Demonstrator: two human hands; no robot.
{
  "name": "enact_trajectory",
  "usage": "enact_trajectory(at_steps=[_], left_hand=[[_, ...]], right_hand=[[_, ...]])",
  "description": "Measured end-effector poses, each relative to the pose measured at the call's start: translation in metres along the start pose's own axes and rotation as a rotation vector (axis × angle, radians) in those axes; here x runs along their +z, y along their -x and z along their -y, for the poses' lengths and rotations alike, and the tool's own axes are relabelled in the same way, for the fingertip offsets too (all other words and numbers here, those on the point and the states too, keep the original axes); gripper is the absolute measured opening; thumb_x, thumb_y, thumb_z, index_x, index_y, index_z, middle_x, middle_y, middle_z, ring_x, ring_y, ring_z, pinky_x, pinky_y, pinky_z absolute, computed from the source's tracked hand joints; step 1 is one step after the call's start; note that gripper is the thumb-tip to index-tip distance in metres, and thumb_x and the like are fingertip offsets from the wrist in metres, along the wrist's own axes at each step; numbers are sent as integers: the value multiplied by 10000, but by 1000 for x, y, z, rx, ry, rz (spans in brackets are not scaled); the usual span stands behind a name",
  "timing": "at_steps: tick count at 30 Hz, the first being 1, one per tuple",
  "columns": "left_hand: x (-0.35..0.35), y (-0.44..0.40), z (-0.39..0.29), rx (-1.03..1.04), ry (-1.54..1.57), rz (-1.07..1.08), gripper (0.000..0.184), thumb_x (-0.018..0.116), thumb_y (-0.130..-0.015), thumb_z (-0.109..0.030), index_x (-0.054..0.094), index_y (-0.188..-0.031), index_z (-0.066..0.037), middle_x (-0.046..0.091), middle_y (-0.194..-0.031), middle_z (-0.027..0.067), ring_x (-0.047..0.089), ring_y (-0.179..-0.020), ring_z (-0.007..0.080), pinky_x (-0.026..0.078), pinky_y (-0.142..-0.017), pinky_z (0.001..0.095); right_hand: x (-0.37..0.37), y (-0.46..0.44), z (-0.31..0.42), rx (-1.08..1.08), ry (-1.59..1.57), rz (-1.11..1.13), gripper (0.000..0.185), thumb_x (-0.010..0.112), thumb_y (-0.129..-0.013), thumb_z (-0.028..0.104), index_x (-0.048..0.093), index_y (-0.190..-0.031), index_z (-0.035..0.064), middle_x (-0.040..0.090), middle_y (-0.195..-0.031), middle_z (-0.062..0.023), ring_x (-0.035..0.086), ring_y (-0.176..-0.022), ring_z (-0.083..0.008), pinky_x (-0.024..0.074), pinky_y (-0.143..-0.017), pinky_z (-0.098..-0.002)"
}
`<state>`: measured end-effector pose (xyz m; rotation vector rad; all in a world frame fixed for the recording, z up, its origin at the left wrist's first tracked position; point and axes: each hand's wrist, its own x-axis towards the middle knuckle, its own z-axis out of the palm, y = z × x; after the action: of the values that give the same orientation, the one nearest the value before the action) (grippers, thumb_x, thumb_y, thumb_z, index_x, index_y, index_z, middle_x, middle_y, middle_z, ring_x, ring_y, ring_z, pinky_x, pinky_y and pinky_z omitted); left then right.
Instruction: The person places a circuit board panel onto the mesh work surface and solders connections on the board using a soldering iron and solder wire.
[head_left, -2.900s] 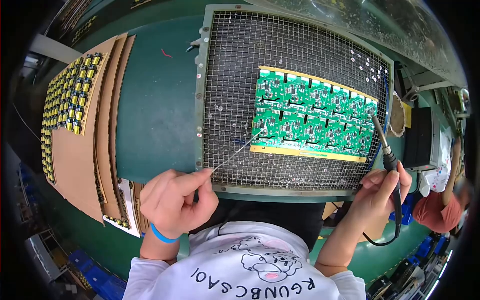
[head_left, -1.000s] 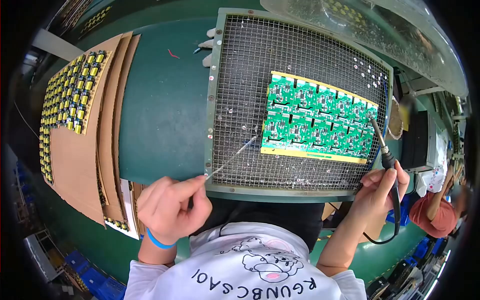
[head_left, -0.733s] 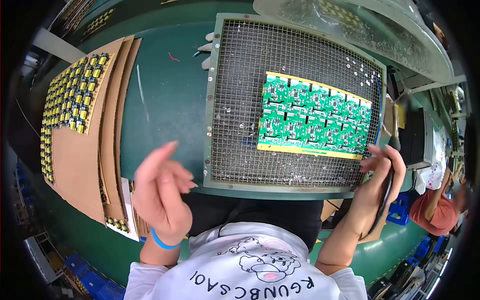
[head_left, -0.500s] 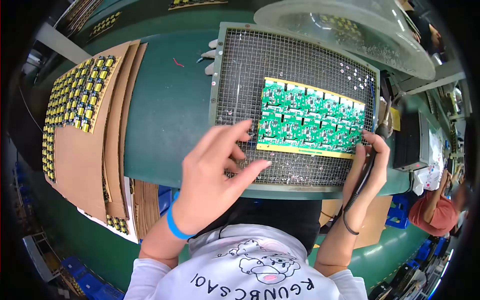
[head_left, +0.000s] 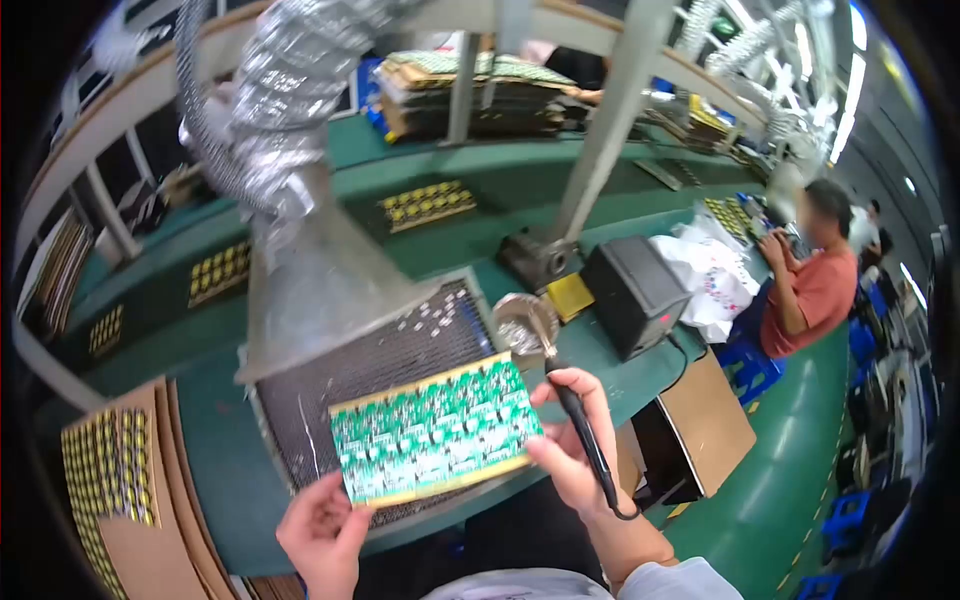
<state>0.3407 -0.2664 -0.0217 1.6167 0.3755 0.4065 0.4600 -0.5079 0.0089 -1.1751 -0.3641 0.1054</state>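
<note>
The left hand (head_left: 325, 540) is gripping the lower left corner of the green circuit board panel (head_left: 435, 432), with the thumb lying near the front edge and the other fingers being partly concealed by the panel. The right hand (head_left: 580, 455) is closing around the soldering iron (head_left: 583, 425) while its thumb is bearing against the right edge of the same panel; the panel is hiding any contact behind that edge. The panel is therefore spanning the space between both hands, tilting above the mesh grid (head_left: 290, 395) and covering much of it. Whether its lower edge is touching the grid, one cannot tell. Blur and glare are obscuring the individual components and solder joints. The iron is pointing up and away from the panel, and its tip is overlapping the bowl (head_left: 498, 325) in this view; contact there is remaining unclear. A pale strand (head_left: 305, 425) is lying on the grid to the left of the panel. The fume hood (head_left: 315, 290) is blocking the far left part of the grid. At the left, the dark lens border is cutting off the cardboard sheets (head_left: 140, 555) and the yellow-and-black components (head_left: 115, 450) resting on them.
</note>
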Motion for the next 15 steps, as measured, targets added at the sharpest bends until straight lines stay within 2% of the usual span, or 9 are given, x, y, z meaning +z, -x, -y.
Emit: enact_trajectory(at_steps=[1, 2, 5, 7, 8, 9, 11, 13, 15], left_hand=[[21, 3, -35, 1, 42, -110, 306, 695, -775, 46, 658, -1075, 3, 595, -751, -5, 536, -629, 75, 450, -589, 197], [23, 5, -36, -6, 63, -63, 326, 699, -783, 41, 644, -1102, 9, 591, -789, -15, 537, -673, 63, 452, -623, 189], [32, 5, -30, -8, 91, 44, 349, 703, -791, 35, 632, -1131, 7, 588, -823, -21, 539, -715, 53, 455, -654, 182], [39, 1, -31, -6, 99, 72, 350, 702, -790, 35, 633, -1132, 0, 589, -820, -18, 541, -712, 54, 456, -650, 183], [41, 0, -34, -28, 86, 125, 347, 700, -790, 37, 637, -1128, -3, 591, -828, -14, 542, -716, 56, 458, -653, 185], [42, -3, -38, -49, 76, 168, 344, 698, -789, 39, 640, -1124, -7, 592, -836, -10, 543, -719, 57, 460, -656, 188], [38, -5, -44, 57, -78, 248, 313, 688, -775, 52, 652, -1081, 1, 605, -865, 17, 556, -729, 73, 468, -655, 204], [22, 2, -46, 261, -240, 96, 270, 679, -782, 50, 655, -1047, 4, 610, -859, 31, 570, -731, 102, 475, -661, 222], [-6, 4, -22, 438, -340, -228, 244, 649, -802, 38, 642, -1045, 19, 593, -860, 79, 580, -786, 152, 478, -712, 257]], right_hand=[[-3, 5, 10, 38, -55, -2, 644, 575, -817, -132, 255, -1340, 64, 414, -1215, -109, 620, -1018, -217, 508, -830, -279], [-4, 8, 20, 77, -155, -10, 701, 579, -801, -146, 226, -1368, 66, 416, -1213, -110, 619, -1027, -237, 512, -860, -301], [-23, 12, 33, 160, -89, 74, 646, 594, -826, -73, 265, -1371, 38, 412, -1298, -115, 574, -1104, -227, 476, -927, -318], [-30, 14, 36, 236, -275, 58, 624, 614, -831, -24, 303, -1370, 22, 463, -1292, -120, 533, -1154, -212, 427, -981, -330], [-30, 13, 48, 358, -412, 24, 605, 628, -821, -3, 345, -1356, 8, 519, -1254, -125, 517, -1167, -202, 396, -1004, -340], [-33, 13, 55, 378, -406, 31, 572, 629, -821, 3, 378, -1335, -5, 542, -1235, -129, 526, -1154, -199, 405, -997, -343], [-42, 13, 69, 307, -250, -42, 578, 642, -790, 26, 400, -1313, -25, 546, -1230, -138, 530, -1154, -208, 410, -996, -347], [-56, 1, 90, 166, -184, -4, 623, 652, -744, 50, 399, -1307, -38, 551, -1226, -140, 535, -1153, -225, 408, -1000, -349], [-56, -24, 107, 36, -139, -2, 658, 647, -718, 76, 392, -1313, -46, 540, -1242, -150, 540, -1149, -243, 400, -1008, -363]])
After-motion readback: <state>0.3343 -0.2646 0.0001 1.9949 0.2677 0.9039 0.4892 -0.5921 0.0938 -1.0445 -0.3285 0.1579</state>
